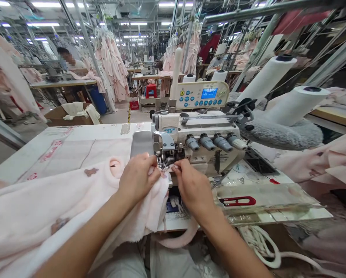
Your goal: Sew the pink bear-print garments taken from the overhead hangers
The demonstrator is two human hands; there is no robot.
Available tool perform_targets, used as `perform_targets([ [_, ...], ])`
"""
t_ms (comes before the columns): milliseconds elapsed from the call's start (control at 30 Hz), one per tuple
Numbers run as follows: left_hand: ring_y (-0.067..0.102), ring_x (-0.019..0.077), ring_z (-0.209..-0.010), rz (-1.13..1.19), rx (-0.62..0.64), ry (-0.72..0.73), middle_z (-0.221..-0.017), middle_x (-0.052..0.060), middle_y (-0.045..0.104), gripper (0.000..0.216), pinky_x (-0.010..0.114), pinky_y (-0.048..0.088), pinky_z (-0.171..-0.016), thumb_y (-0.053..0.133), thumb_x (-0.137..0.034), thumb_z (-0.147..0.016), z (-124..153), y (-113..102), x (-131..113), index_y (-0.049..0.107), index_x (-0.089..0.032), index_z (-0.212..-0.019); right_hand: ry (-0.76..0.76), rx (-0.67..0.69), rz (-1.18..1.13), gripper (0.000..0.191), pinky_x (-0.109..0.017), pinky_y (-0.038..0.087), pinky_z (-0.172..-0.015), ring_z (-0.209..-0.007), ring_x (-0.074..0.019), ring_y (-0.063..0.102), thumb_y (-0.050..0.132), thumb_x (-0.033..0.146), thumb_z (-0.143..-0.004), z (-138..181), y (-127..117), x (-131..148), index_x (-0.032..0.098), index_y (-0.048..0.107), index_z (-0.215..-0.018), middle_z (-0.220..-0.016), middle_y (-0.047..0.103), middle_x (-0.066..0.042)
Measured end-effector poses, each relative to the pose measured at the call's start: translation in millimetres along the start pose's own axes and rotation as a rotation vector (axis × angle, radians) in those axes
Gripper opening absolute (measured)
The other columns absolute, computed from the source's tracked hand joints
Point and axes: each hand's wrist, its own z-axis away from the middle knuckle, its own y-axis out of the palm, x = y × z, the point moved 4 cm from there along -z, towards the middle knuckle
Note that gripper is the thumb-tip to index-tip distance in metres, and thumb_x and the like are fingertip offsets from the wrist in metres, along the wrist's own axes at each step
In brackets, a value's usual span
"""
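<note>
A pale pink fleece garment (63,193) with small brown printed motifs spreads over the left of the table and drapes off its front edge. My left hand (138,175) is closed on it, thumb and fingers pinching the cloth just left of the presser foot (163,164) of a white overlock sewing machine (207,127). To the right of the foot, my right hand (193,187) pinches pale pink fabric close to the needle area. A narrow pink fabric strip (181,241) hangs in a loop below that hand; its upper run is hidden behind the hand.
Red thread snips (238,201) lie on the table's right side. Large white thread cones (297,104) stand behind the machine at right, near grey fluffy material (280,133). A cardboard box (55,116) holds cloth beyond the table. A person (70,60) sits at another station.
</note>
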Motion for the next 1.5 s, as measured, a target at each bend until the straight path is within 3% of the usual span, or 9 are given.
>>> perform_targets([
  [133, 0.05, 0.0176, -0.074, -0.049, -0.021, -0.004, -0.074, 0.001, 0.052, 0.011, 0.028, 0.035, -0.064, 0.045, -0.021, -0.081, 0.6, 0.8, -2.2, 0.052, -0.018, -0.073, 0.01, 0.008, 0.086, 0.022, -0.029, 0.036, -0.057, -0.066, -0.0198, 0.056, 0.035, 0.021, -0.094, 1.1, -7.7, 5.3, 0.018, 0.054, -0.083, -0.071, 0.06, -0.005],
  [233, 0.05, 0.0185, -0.075, -0.089, -0.025, -0.024, -0.074, 0.002, 0.052, 0.013, 0.029, 0.035, -0.063, 0.044, -0.021, -0.082, 2.0, -0.2, -3.2, 0.053, -0.018, -0.074, -0.003, -0.208, 0.037, 0.015, -0.035, 0.041, -0.078, -0.092, -0.0243, 0.054, 0.044, 0.019, -0.091, 15.2, -28.7, 13.5, 0.018, 0.058, -0.095, -0.094, 0.06, -0.011],
  [300, 0.051, 0.0187, -0.077, -0.076, -0.005, -0.037, -0.077, 0.002, 0.053, 0.013, 0.029, 0.036, -0.065, 0.043, -0.022, -0.083, 3.1, -3.0, -2.9, 0.053, -0.018, -0.076, 0.025, -0.328, -0.135, 0.013, -0.036, 0.041, -0.085, -0.098, -0.0233, 0.053, 0.049, 0.02, -0.088, 31.8, -36.1, 16.4, 0.02, 0.058, -0.097, -0.099, 0.059, -0.01],
  [367, 0.052, 0.0182, -0.078, -0.015, 0.052, -0.027, -0.08, 0.003, 0.055, 0.016, 0.029, 0.037, -0.067, 0.04, -0.023, -0.086, 3.8, -6.9, -2.1, 0.053, -0.018, -0.078, 0.128, -0.217, -0.377, 0.01, -0.031, 0.044, -0.077, -0.088, -0.0202, 0.057, 0.05, 0.026, -0.088, 46.2, -25.7, 16.3, 0.02, 0.057, -0.093, -0.091, 0.061, -0.008],
  [467, 0.053, 0.0169, -0.079, 0.068, 0.131, -0.009, -0.081, 0.002, 0.056, 0.019, 0.028, 0.037, -0.069, 0.038, -0.025, -0.087, 4.3, -12.9, 0.8, 0.054, -0.018, -0.078, 0.331, 0.12, -0.668, 0.024, -0.027, 0.044, -0.067, -0.078, -0.0185, 0.057, 0.047, 0.041, -0.087, 58.7, 5.9, 19.0, 0.018, 0.056, -0.089, -0.084, 0.063, -0.005],
  [567, 0.054, 0.0165, -0.079, 0.108, 0.13, -0.033, -0.082, 0.001, 0.057, 0.015, 0.027, 0.037, -0.069, 0.043, -0.026, -0.084, 3.8, -15.3, 5.0, 0.056, -0.019, -0.081, 0.479, 0.237, -0.898, 0.032, -0.024, 0.04, -0.06, -0.067, -0.0158, 0.053, 0.048, 0.048, -0.083, 56.6, 20.6, 23.6, 0.018, 0.055, -0.076, -0.071, 0.059, -0.001],
  [700, 0.054, 0.0161, -0.077, 0.171, 0.093, -0.051, -0.08, 0.001, 0.058, 0.013, 0.026, 0.037, -0.067, 0.045, -0.026, -0.081, 4.2, -11.9, 5.7, 0.056, -0.018, -0.077, 0.609, 0.22, -1.085, 0.032, -0.021, 0.032, -0.052, -0.056, -0.0117, 0.041, 0.052, 0.044, -0.079, 48.4, 14.5, 23.5, 0.018, 0.049, -0.061, -0.057, 0.045, 0.003],
  [900, 0.053, 0.0144, -0.072, 0.177, 0.053, -0.079, -0.076, -0.001, 0.057, 0.014, 0.026, 0.035, -0.065, 0.046, -0.026, -0.08, 6.4, -10.1, 3.6, 0.051, -0.018, -0.07, 0.705, 0.188, -1.301, 0.029, -0.02, 0.026, -0.048, -0.053, -0.0094, 0.029, 0.052, 0.042, -0.077, 56.2, 17.4, 10.4, 0.018, 0.045, -0.062, -0.057, 0.037, 0.005],
  [1500, 0.053, 0.0123, -0.065, 0.128, 0.024, -0.171, -0.07, -0.004, 0.058, 0.011, 0.025, 0.034, -0.061, 0.051, -0.023, -0.076, -12.3, -6.5, 8.3, 0.053, -0.019, -0.066, 0.857, 0.155, -1.409, 0.031, -0.021, 0.026, -0.047, -0.049, -0.0093, 0.031, 0.062, 0.044, -0.065, 45.8, 27.9, 4.1, 0.016, 0.051, -0.057, -0.052, 0.041, 0.003],
])
